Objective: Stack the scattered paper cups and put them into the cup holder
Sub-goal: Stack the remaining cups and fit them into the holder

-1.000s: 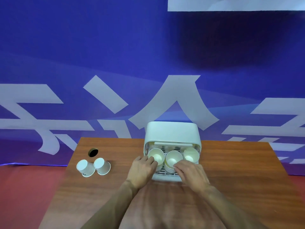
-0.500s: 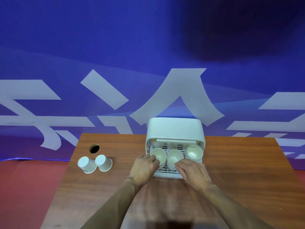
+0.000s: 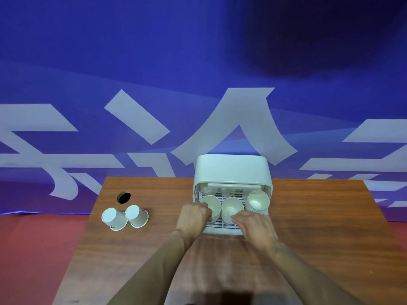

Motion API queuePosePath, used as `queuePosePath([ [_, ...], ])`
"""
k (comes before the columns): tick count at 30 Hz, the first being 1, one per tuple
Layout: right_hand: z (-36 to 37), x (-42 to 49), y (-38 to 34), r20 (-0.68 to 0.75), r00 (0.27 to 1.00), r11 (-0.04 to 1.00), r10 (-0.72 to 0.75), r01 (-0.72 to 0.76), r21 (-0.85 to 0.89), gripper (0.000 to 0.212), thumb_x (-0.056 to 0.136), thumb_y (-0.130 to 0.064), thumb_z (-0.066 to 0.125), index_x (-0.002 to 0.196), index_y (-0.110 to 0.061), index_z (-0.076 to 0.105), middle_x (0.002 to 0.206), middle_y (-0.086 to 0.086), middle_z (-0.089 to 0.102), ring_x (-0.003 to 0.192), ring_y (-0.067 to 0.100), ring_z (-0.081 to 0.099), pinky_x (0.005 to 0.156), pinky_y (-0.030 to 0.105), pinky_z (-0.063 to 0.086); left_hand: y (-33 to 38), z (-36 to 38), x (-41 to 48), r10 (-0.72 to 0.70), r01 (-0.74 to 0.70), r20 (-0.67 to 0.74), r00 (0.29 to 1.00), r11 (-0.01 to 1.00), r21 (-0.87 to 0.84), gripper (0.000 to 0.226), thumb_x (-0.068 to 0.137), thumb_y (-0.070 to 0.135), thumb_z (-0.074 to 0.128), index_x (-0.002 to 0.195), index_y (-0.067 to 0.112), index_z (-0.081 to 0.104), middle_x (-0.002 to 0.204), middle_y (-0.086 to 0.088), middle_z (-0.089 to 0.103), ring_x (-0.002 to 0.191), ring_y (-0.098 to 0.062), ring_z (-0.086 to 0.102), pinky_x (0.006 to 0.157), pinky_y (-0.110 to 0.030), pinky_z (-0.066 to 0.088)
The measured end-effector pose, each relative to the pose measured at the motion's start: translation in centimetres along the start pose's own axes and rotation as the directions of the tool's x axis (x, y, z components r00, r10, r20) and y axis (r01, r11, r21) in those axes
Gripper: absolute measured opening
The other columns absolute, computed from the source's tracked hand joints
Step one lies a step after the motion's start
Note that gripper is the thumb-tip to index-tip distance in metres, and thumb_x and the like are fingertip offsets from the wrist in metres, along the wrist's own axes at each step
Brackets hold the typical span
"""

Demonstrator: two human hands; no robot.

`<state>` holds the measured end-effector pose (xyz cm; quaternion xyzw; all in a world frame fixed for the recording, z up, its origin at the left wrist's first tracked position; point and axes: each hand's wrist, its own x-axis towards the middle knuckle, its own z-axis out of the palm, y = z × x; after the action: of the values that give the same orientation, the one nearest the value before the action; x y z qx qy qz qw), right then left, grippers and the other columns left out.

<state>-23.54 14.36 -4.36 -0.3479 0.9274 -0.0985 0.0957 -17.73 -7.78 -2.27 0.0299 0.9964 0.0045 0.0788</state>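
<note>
Gripping left cup stack [image 3: 211,205] inside the white cup holder [image 3: 233,170] with left hand [image 3: 193,219], fingers curled at its rim. Touching middle stack [image 3: 232,207] on its near side with right hand [image 3: 256,226]; cannot tell whether gripping. Seeing third stack [image 3: 258,201] at holder's right end, loose cup [image 3: 113,219] and second loose cup [image 3: 136,215] upside down, side by side, at left of table [image 3: 319,238].

Wooden table [image 3: 319,249] carries cup holder [image 3: 232,170], 2 cups [image 3: 114,219] (seemingly upturned).
</note>
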Motion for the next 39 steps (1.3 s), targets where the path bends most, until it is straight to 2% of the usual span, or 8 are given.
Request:
queuePosePath([
  [5,0.0,0.0,-0.6,0.036,0.998,0.997,0.061,-0.059,-0.043,0.026,0.103,-0.041,0.038,0.107,-0.029,0.061,0.106,-0.011,0.064,0.094,0.016,0.063,0.067,0.031,0.043,0.6,-0.6,-0.3,-0.022,0.022,0.054,0.998,1.0,-0.002,0.018,0.097,0.027,0.053,0.103,0.02,0.069,0.107,0.0,0.063,0.1,-0.023,0.062,0.077,-0.034,0.046],
  [9,-1.5,-0.6,-0.8,-0.109,0.993,0.999,0.037,-0.037,0.009,0.021,0.099,-0.049,0.047,0.109,-0.035,0.057,0.106,-0.019,0.066,0.09,0.01,0.064,0.061,0.027,0.038,0.3,-2.1,-1.4,0.007,-0.01,-0.066,0.998,0.999,-0.037,0.034,0.091,0.037,0.055,0.123,0.024,0.053,0.116,0.003,0.058,0.102,-0.023,0.061,0.074,-0.035,0.042],
  [13,-2.9,-1.4,-2.1,-0.2,0.98,1.0,0.009,-0.008,0.008,0.014,0.094,-0.038,0.056,0.106,-0.038,0.065,0.105,-0.023,0.068,0.086,0.007,0.067,0.059,0.023,0.04,-1.4,-4.1,-3.7,0.042,-0.044,-0.185,0.982,0.999,-0.009,0.024,0.094,0.035,0.047,0.109,0.021,0.059,0.107,0.002,0.06,0.094,-0.025,0.061,0.07,-0.035,0.041],
  [18,-3.9,-1.1,-6.3,-0.162,0.984,0.997,-0.075,0.07,-0.034,0.025,0.096,-0.037,0.045,0.115,-0.039,0.061,0.115,-0.022,0.065,0.092,0.012,0.067,0.065,0.03,0.044,-5.7,-5.9,-7.8,-0.05,0.061,-0.215,0.975,0.997,0.045,0.015,0.091,0.026,0.048,0.102,0.022,0.058,0.098,0.0,0.059,0.088,-0.026,0.061,0.068,-0.035,0.043],
  [26,-2.6,0.5,-12.7,-0.118,0.981,0.988,-0.153,0.153,-0.007,0.028,0.094,-0.034,0.05,0.117,-0.04,0.063,0.122,-0.023,0.064,0.104,0.011,0.065,0.072,0.029,0.043,-12.6,-5.3,-17.2,-0.205,0.225,-0.127,0.97,0.96,0.168,0.023,0.092,0.021,0.041,0.107,0.021,0.059,0.103,0.002,0.06,0.09,-0.024,0.062,0.063,-0.031,0.043],
  [29,-1.7,1.1,-14.4,-0.115,0.972,0.978,-0.206,0.206,-0.013,0.027,0.093,-0.034,0.049,0.115,-0.04,0.063,0.119,-0.026,0.064,0.102,0.007,0.065,0.072,0.028,0.047,-13.9,-4.9,-20.1,-0.292,0.301,-0.074,0.953,0.938,0.169,0.02,0.091,0.02,0.044,0.104,0.022,0.058,0.098,0.003,0.059,0.085,-0.024,0.062,0.058,-0.031,0.036],
  [34,-0.7,2.3,-16.5,-0.031,0.955,0.955,-0.295,0.295,0.003,0.029,0.095,-0.036,0.046,0.12,-0.041,0.06,0.124,-0.028,0.06,0.105,0.007,0.064,0.081,0.03,0.051,-14.6,-4.5,-23.9,-0.354,0.359,-0.063,0.933,0.921,0.153,0.012,0.067,0.015,0.069,0.072,0.02,0.06,0.068,0.002,0.058,0.056,-0.023,0.059,0.043,-0.026,0.038],
  [39,0.0,3.1,-17.9,0.051,0.955,0.956,-0.293,0.294,-0.012,0.034,0.095,-0.035,0.045,0.126,-0.041,0.057,0.131,-0.027,0.057,0.112,0.009,0.062,0.091,0.031,0.049,-15.5,-2.6,-25.3,-0.398,0.394,-0.01,0.918,0.904,0.165,0.012,0.086,0.02,0.048,0.092,0.023,0.057,0.09,0.002,0.06,0.08,-0.025,0.063,0.055,-0.029,0.032],
])
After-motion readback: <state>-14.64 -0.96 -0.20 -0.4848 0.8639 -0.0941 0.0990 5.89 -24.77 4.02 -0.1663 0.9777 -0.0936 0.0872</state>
